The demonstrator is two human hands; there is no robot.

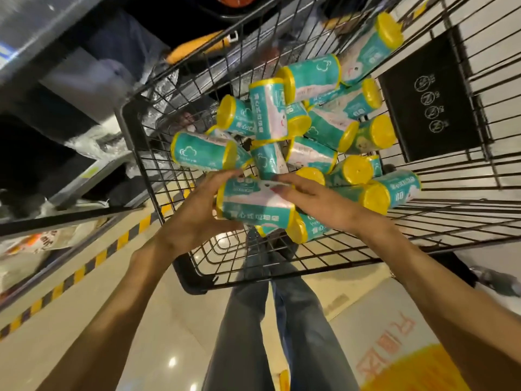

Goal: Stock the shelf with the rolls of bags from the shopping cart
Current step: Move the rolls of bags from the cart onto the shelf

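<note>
left hand and right hand cupping one roll between curled fingers, lifting from shopping cart pile.

- the rolls of bags are showing white Chinese lettering on teal wrap, too blurry for me to read
- the black placard on the shopping cart is carrying four round no-go icons, tiny captions unreadable
- the floor sticker is showing big orange Chinese characters, upside down
</note>
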